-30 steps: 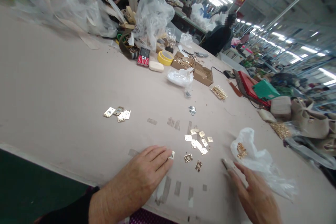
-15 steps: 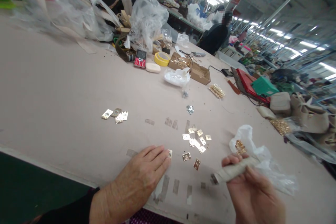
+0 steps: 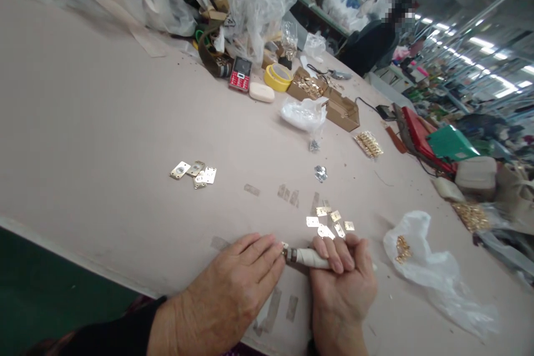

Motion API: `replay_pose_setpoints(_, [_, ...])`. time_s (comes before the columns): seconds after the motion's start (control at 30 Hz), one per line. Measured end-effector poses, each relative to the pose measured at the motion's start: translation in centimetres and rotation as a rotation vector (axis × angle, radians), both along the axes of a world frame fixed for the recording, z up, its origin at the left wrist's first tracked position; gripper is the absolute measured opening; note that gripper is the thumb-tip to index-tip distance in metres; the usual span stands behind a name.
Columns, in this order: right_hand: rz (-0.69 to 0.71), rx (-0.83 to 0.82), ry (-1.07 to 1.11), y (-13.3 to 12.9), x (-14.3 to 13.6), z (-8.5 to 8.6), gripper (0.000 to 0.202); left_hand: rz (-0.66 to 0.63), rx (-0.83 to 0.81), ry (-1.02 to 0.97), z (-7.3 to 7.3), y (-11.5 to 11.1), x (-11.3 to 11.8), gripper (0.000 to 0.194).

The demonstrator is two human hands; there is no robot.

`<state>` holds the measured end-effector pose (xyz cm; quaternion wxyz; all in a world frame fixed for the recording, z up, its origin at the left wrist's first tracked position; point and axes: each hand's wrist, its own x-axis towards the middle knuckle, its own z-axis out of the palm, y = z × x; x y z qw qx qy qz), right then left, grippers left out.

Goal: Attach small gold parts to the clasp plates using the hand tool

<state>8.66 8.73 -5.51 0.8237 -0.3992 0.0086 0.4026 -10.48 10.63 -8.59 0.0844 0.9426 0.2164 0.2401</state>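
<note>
My left hand (image 3: 233,283) lies palm down on the table, fingers stretched side by side, their tips at a small metal plate (image 3: 285,246) that is mostly hidden. Wrapped round a tool with a pale taped handle (image 3: 311,258), my right hand (image 3: 344,272) holds it nearly flat, its dark tip against that plate. Just beyond the right fingers lie several loose gold plates (image 3: 312,222). Another group of metal plates (image 3: 180,170) rests farther left. To the right, gold pieces (image 3: 403,249) sit in an open white plastic bag (image 3: 438,272).
Farther back are a red phone (image 3: 240,74), yellow tape (image 3: 278,77), a cardboard box (image 3: 342,110) and a clear bag (image 3: 303,114). A silver pile (image 3: 321,173) lies mid-table. Shoes and a green box (image 3: 453,143) stand at right. A person (image 3: 369,44) sits beyond the table.
My right hand has moved left with the tool, from beside the white bag to my left fingertips. The view has shifted, while my left hand keeps its flat pose.
</note>
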Motion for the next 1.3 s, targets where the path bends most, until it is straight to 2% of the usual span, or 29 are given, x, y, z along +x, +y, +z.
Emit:
replay_pose_setpoints(0.23, [-0.094, -0.024, 0.022, 0.3, -0.7, 0.4, 0.025, -0.029, -0.032, 0.011, -0.1, 0.0, 0.1, 0.041])
replay_pose_setpoints(0.37, [-0.077, -0.008, -0.074, 0.4, -1.1, 0.5, 0.029, -0.005, 0.002, 0.000, 0.0, 0.0, 0.3, 0.040])
replay_pose_setpoints(0.47, [0.003, 0.063, -0.289, 0.1, -2.2, 0.7, 0.029, 0.012, 0.008, -0.014, 0.2, 0.0, 0.4, 0.039])
replay_pose_setpoints(0.57, [0.167, 0.167, -0.548, -0.2, -3.4, 1.1, 0.026, 0.002, -0.018, -0.006, 0.3, 0.0, 0.4, 0.039])
replay_pose_setpoints(0.63, [0.242, 0.214, -0.647, -0.3, -3.7, 1.3, 0.024, -0.008, -0.050, 0.006, 0.3, 0.0, 0.3, 0.038])
replay_pose_setpoints(0.7, [0.236, 0.217, -0.612, -0.2, -3.3, 1.3, 0.025, -0.016, -0.070, 0.010, 0.3, 0.0, 0.3, 0.038])
replay_pose_setpoints(0.83, [0.116, 0.145, -0.423, 0.2, -1.6, 1.0, 0.029, -0.036, -0.073, -0.012, 0.1, 0.0, 0.2, 0.037])
replay_pose_setpoints(1.0, [0.114, 0.145, -0.419, 0.4, -1.3, 0.7, 0.025, -0.041, -0.063, -0.009, 0.3, 0.1, 0.1, 0.038])
replay_pose_setpoints(1.2, [0.229, 0.153, -0.638, 0.3, -3.2, 1.6, 0.027, -0.021, -0.051, 0.006, 0.7, 0.1, 0.2, 0.038])
replay_pose_setpoints(1.3, [0.260, 0.071, -0.751, 0.1, -4.4, 2.0, 0.022, -0.007, -0.051, -0.015, 0.7, 0.1, 0.3, 0.039])
